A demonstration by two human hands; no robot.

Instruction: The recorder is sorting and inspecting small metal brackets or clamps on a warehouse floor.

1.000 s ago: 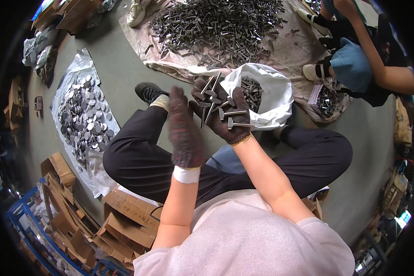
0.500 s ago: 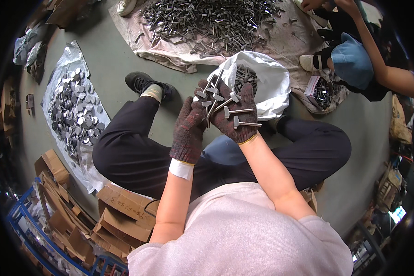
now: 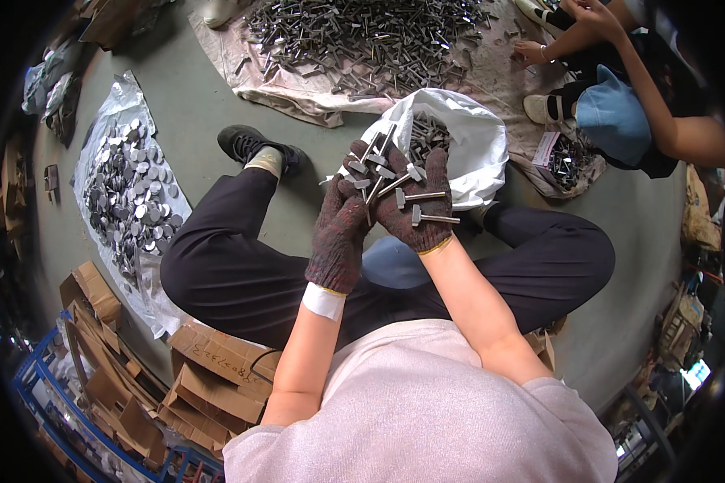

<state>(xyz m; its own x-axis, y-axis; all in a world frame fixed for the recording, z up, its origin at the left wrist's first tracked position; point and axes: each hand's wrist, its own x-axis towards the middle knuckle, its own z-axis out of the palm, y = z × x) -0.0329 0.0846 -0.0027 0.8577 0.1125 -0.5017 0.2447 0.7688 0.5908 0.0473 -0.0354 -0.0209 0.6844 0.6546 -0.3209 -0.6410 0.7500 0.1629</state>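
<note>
Dark knitted gloves cover both my hands, held together in front of me over my lap. My right hand [image 3: 415,229] lies palm up, carrying several T-shaped metal bolts [image 3: 417,215] across its palm and fingers. Against it on the left, my left hand [image 3: 338,245] has curled fingers touching the bolts at the palm's edge; its fingertips are partly hidden. Just beyond my hands stands an open white bag [image 3: 479,137] with more metal bolts [image 3: 427,138] inside.
A large bolt pile [image 3: 362,40] covers a cloth [image 3: 298,101] ahead. Round metal discs [image 3: 141,177] lie on plastic sheeting at left. Cardboard boxes [image 3: 225,354] stand lower left. At upper right, a co-worker's hand [image 3: 530,53] is over the cloth near a small bolt pack [image 3: 568,161].
My left hand has shifted slightly right and nearer to me, against the right one. The bolts stay on my right palm. A co-worker's hand has come into view over the cloth.
</note>
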